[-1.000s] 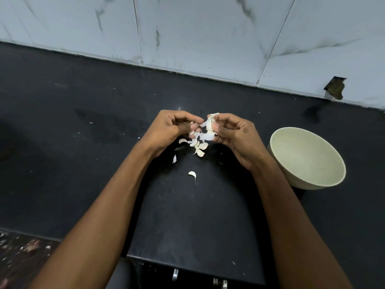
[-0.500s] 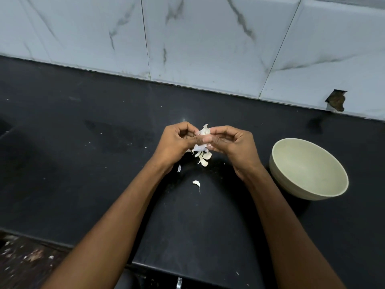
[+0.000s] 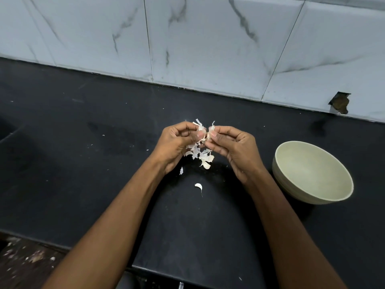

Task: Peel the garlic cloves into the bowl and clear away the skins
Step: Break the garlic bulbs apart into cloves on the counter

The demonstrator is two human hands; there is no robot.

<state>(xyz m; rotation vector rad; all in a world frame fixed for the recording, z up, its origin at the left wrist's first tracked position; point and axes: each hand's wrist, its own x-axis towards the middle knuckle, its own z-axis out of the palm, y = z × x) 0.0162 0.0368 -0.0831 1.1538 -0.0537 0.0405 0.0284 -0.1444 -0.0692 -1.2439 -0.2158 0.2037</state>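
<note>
Fingers (image 3: 201,133) of my left hand (image 3: 177,147) are curled, and the thumb pinches one side of the garlic clove (image 3: 206,135). I hold it above the bench (image 3: 83,142), I think so that the loose skins (image 3: 200,155) fall onto the small pile under it and not into the bowl. One more piece (image 3: 198,186) lies alone on the bench, nearer to me. My right hand (image 3: 231,151) pinches the other side of the clove, thumb against thumb, to pull the skin apart. The clove is mostly hidden between the thumbs, so I cannot tell surely its long axis; the torn skin ends point up and away from me. The bowl (image 3: 341,197) stands at the right, near the hand and apart from it, and seems empty.
</note>
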